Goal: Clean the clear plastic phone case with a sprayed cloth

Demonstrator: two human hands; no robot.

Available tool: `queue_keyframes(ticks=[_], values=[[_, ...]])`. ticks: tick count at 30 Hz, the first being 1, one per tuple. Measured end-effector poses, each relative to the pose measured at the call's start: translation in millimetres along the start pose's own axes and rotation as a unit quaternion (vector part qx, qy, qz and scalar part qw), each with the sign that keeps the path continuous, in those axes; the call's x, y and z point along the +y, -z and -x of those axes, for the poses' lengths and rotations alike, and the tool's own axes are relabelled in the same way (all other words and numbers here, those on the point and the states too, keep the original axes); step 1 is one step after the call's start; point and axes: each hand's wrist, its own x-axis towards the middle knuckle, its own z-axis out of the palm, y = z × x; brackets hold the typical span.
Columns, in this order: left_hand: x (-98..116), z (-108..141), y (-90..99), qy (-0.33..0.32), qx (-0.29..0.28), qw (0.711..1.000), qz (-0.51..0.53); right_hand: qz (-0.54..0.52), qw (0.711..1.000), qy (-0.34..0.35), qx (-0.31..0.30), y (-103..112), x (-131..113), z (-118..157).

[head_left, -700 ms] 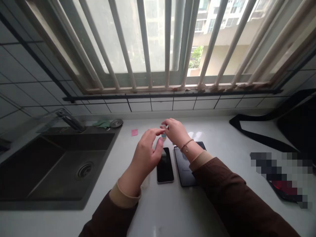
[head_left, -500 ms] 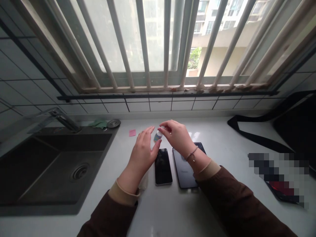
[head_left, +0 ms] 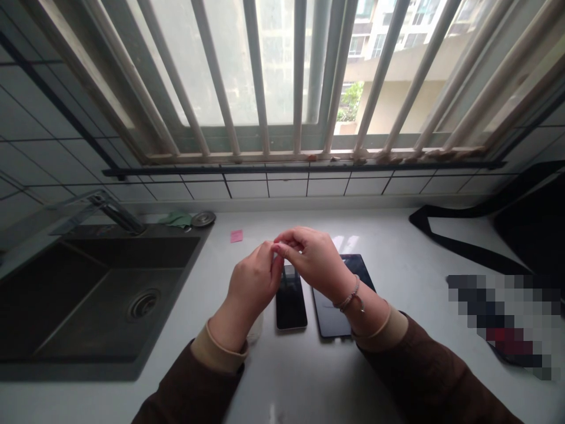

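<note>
My left hand [head_left: 256, 274] and my right hand [head_left: 309, 253] meet at the fingertips above the top end of a black phone [head_left: 291, 300]. The left fingers are wrapped round the small bottle, which they now hide almost wholly. At its top, my right thumb and forefinger pinch a bit of white, likely the bottle's cap [head_left: 276, 247]. A dark tablet [head_left: 333, 312] lies right of the phone, partly under my right wrist. Beyond my left hand, a pink sticky note [head_left: 236, 236] lies flat on the white counter [head_left: 286, 377].
A dark sink [head_left: 110, 312] with a faucet [head_left: 117, 213] is at the left. A green cloth [head_left: 176, 219] and a metal strainer [head_left: 203, 219] lie behind it. A black strap [head_left: 468, 250] and a blurred item [head_left: 498, 324] are at the right. A barred window stands behind.
My left hand has closed round the bottle, which was visible between both hands before. My right hand has moved slightly down and toward the left, still at the bottle's top.
</note>
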Motion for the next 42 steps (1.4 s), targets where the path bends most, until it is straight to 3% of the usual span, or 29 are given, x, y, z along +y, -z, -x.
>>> queue_keyframes(ticks=[7,12,14,16,18,23,29,35,38,42], values=[[-0.3,1.2,0.9,0.051,-0.001,0.998,0.031,-0.004,0.999,0.02,0.028,2.2,-5.5,-2.4],[-1.9,-1.7,0.7,0.14,0.004,0.986,0.095,0.037,0.995,-0.062,0.069,4.1,18.2,-6.2],[-3.8,-2.3,-1.8,0.173,0.002,0.976,0.135,0.135,0.986,-0.098,0.023,1.1,34.1,-7.1],[-6.5,-2.0,-5.5,0.192,-0.002,0.966,0.173,0.227,0.965,-0.11,-0.067,-5.0,48.1,-6.8],[-9.6,-1.1,-9.8,0.201,-0.009,0.959,0.202,0.266,0.948,-0.118,-0.128,-12.7,57.8,-5.3],[-14.0,1.0,-19.9,0.177,-0.008,0.961,0.213,0.287,0.934,-0.122,-0.175,-27.5,69.1,-1.0],[-12.3,0.2,-20.6,0.168,-0.005,0.965,0.201,0.296,0.925,-0.13,-0.201,-30.0,73.8,0.1],[-8.5,-1.5,-14.2,0.174,-0.009,0.966,0.188,0.312,0.922,-0.139,-0.182,-8.7,70.5,-8.3],[-8.1,-1.5,-13.5,0.171,-0.007,0.97,0.174,0.342,0.913,-0.16,-0.155,11.2,82.4,-12.1],[-7.7,-1.5,-13.2,0.168,-0.004,0.973,0.158,0.367,0.897,-0.185,-0.165,27.9,106.2,-10.1]])
